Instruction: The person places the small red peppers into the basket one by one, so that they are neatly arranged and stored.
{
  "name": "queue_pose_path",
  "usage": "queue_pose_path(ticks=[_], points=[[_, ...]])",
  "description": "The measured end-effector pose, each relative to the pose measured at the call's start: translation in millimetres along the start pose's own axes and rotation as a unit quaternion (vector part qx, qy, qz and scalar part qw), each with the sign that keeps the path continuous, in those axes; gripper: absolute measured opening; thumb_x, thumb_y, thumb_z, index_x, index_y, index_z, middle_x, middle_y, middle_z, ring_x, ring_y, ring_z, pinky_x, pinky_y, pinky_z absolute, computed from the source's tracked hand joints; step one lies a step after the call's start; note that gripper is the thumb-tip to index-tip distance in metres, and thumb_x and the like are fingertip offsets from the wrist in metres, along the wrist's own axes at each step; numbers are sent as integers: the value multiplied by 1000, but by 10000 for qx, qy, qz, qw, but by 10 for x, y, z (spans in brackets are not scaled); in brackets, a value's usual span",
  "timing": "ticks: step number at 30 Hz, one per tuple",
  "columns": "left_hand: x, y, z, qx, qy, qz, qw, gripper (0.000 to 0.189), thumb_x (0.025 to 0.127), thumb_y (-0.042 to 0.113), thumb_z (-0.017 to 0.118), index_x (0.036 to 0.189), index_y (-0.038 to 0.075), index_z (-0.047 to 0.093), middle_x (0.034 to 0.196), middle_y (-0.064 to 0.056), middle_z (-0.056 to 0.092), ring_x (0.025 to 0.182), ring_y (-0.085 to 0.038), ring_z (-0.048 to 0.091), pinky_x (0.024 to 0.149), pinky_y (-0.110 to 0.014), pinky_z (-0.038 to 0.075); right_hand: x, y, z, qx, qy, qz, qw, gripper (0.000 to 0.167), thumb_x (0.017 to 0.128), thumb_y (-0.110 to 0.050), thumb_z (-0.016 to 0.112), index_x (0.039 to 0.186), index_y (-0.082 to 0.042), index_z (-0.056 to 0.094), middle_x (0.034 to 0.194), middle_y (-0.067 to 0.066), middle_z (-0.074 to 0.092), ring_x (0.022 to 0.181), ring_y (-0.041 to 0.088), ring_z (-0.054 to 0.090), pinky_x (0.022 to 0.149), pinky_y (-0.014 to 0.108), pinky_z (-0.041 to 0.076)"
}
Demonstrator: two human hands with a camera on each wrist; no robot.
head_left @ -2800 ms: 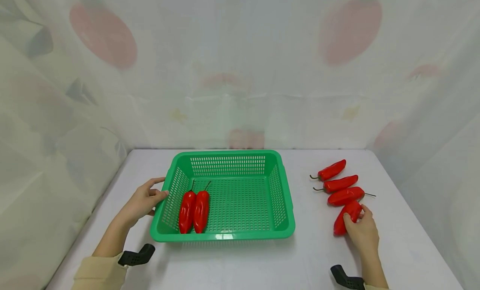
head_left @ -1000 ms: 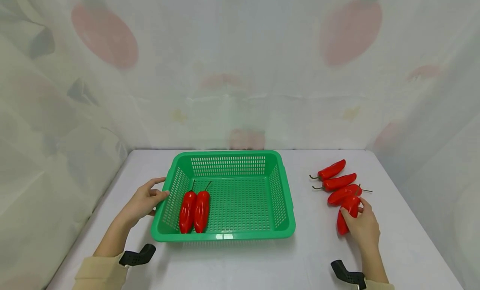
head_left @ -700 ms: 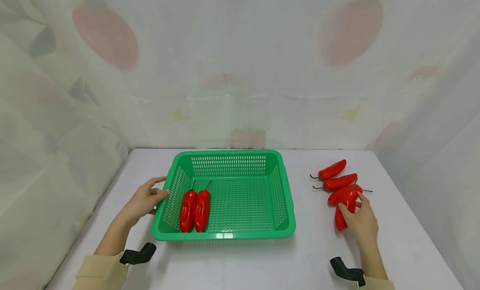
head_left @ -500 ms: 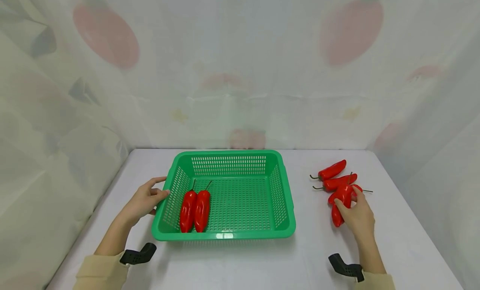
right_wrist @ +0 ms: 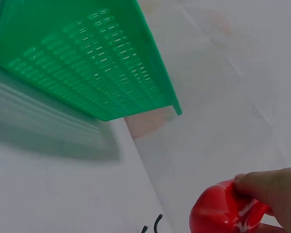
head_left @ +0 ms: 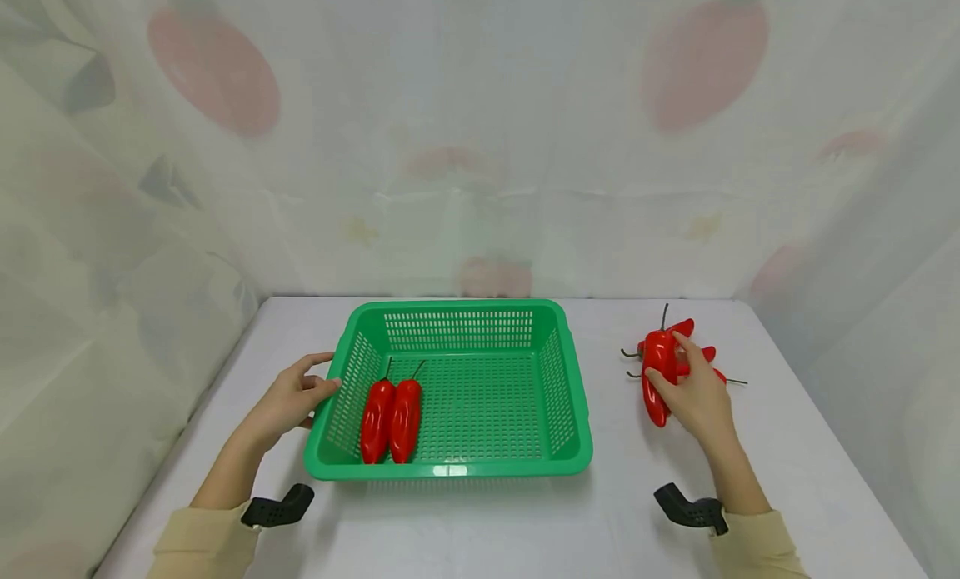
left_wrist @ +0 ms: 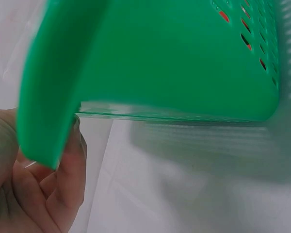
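In the head view a red chili pepper (head_left: 660,354) with a dark stem pointing away is pinched between the thumb and fingers of my right hand (head_left: 697,387). It overlaps several more red peppers (head_left: 711,354) lying on the table's right side. The right wrist view shows the held pepper (right_wrist: 218,208) close up, tip toward the camera. My left hand (head_left: 292,396) grips the left rim of a green plastic basket (head_left: 450,471), thumb on top and fingers beneath. Inside the basket, at its left, two red peppers (head_left: 392,421) lie side by side, stems away from me.
A white-covered table (head_left: 495,533) carries everything. Behind it hangs a pale curtain (head_left: 480,146) with faded fruit prints, which also runs along both sides. Each wrist bears a black camera mount (head_left: 279,507).
My right hand has lifted the nearest pepper from the row and carried it left and away from me, its stem now pointing away. My left hand keeps its hold on the basket.
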State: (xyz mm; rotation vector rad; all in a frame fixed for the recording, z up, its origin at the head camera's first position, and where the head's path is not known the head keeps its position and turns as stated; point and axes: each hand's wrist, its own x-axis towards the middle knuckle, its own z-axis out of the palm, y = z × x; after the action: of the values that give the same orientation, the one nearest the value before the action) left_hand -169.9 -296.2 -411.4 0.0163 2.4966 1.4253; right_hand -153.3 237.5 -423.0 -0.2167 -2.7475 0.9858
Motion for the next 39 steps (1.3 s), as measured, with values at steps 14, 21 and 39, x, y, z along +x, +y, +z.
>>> queue_pose_path(ticks=[14,21,39], points=[[-4,27,7,68,38,-30,10000,64,93,24,55,145,8,21,89,-18,59,71,-23,65,59,-39,56,169,-335,-126,-140,-152,-787,9967,73,81,-20,69,140,-4,30,122,26,50,88,38,56,66,51,54],[2,13,-1,44,22,-27,10000,64,93,25,55,145,8,20,93,-19,60,72,-23,65,59,-41,56,230,-513,-118,11,-568,-968,9937,72,83,-23,67,142,-6,28,124,23,49,88,35,56,61,42,56],[4,4,5,122,61,-43,9999,64,93,25,54,145,7,21,89,-18,60,69,-22,64,58,-39,56,394,-792,-40,20,-1310,-1666,9773,70,82,-19,68,141,-6,31,120,21,53,81,28,59,56,32,55]])
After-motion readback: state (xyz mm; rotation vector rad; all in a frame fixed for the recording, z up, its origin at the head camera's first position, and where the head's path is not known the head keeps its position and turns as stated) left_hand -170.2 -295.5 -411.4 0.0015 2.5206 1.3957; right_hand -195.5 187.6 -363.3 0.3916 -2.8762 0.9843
